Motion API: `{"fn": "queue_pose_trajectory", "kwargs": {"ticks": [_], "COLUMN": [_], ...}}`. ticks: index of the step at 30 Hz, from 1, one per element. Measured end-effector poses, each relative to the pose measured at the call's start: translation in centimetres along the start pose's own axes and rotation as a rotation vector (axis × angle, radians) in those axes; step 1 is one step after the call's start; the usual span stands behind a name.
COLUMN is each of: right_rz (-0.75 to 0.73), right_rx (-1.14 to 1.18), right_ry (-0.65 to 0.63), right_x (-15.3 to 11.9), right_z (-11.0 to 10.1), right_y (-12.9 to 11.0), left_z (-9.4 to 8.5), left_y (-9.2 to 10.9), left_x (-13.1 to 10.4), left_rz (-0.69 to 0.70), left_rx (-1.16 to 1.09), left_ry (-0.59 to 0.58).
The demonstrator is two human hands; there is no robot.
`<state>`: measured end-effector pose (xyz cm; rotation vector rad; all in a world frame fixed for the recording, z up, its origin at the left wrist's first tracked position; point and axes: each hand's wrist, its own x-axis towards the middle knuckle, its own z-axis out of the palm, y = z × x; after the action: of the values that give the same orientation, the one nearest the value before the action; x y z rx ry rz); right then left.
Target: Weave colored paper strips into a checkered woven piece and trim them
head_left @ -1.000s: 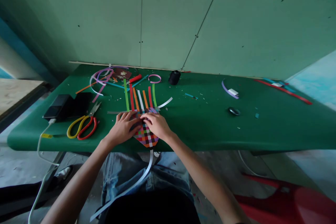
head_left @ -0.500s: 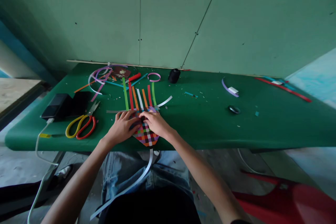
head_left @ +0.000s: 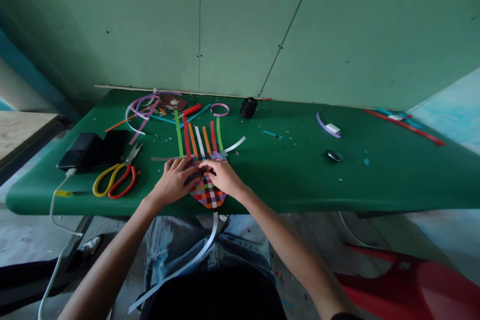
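Note:
A woven mat of coloured flat strips (head_left: 210, 194) lies at the front edge of the green table, its lower end pointed. From its far side, loose strip ends in green, red, orange and white (head_left: 199, 141) fan out. My left hand (head_left: 175, 178) rests on the mat's left part, fingers spread and lying on the weave. My right hand (head_left: 222, 175) is on its right part, with thumb and forefinger bent together at the middle of the weave. What lies under the fingertips is hidden. A long white strip (head_left: 210, 242) hangs from the pointed end over my lap.
Scissors with yellow and red handles (head_left: 115, 179) lie left of my left hand, near a black device (head_left: 81, 151) with a white cable. Behind are tangled strips (head_left: 144, 110), a red-handled cutter (head_left: 192, 109) and a black spool (head_left: 248, 108). A dark oval object (head_left: 333, 156) lies right.
The right fingers have shifted very slightly on the weave. Both hands stay on the mat, and the strips lie as before.

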<state>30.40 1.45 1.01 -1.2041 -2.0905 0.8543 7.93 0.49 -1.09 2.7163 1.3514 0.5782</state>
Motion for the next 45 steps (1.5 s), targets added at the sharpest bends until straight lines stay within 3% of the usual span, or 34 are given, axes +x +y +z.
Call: {"fn": "queue_pose_trajectory", "kwargs": {"ticks": [14,24,31,39,45], "right_rz": [0.001,-0.055,-0.035,0.002,0.023], "right_rx": [-0.082,-0.342,-0.243,-0.171,0.011], "right_ry": [0.052,-0.135,-0.199,-0.099,-0.068], "right_x": [0.0,1.4,2.5,1.8,1.0], "right_z": [0.0,-0.6,-1.2,-0.8,-1.0], "right_y": [-0.1,-0.5,-0.6,-0.6,0.3], "left_z": [0.0,-0.1,0.2,0.2,0.2], "left_y": [0.0,0.0,-0.2,-0.2,-0.2], "left_x": [0.0,0.1,0.0,0.0,0.0], "left_rz": [-0.009,-0.005,-0.014,-0.018,-0.018], "left_rx": [-0.031,-0.034,-0.068,-0.050,-0.072], "left_ry": [0.007,-0.003,0.008,0.006,0.009]}}
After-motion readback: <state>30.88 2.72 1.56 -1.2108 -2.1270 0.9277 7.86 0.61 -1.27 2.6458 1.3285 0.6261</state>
